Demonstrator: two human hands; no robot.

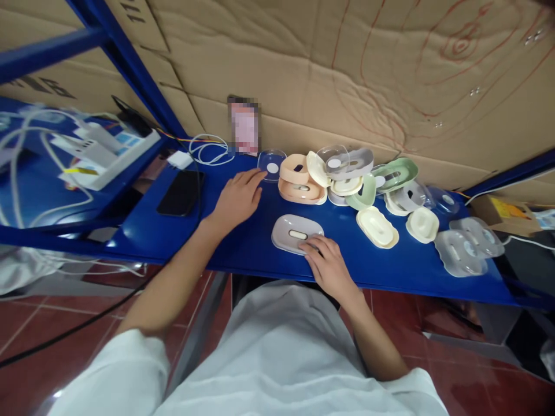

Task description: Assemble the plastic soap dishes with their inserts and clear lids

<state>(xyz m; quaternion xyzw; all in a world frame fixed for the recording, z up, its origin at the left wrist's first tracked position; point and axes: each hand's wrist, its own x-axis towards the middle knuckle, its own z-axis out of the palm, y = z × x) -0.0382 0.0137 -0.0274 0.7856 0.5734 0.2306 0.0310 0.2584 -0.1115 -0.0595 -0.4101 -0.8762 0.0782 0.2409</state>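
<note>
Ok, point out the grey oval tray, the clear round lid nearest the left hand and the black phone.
grey oval tray (pixel 286 230): head view, top face left of its slot.
clear round lid (pixel 272 167): head view, white sticker at its centre.
black phone (pixel 180 192): head view, middle of the dark screen.

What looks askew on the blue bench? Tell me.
The coloured plastic trays by the cardboard wall lie heaped, tilted on one another. The grey tray touched by the right hand lies flat, apart from them.
</note>
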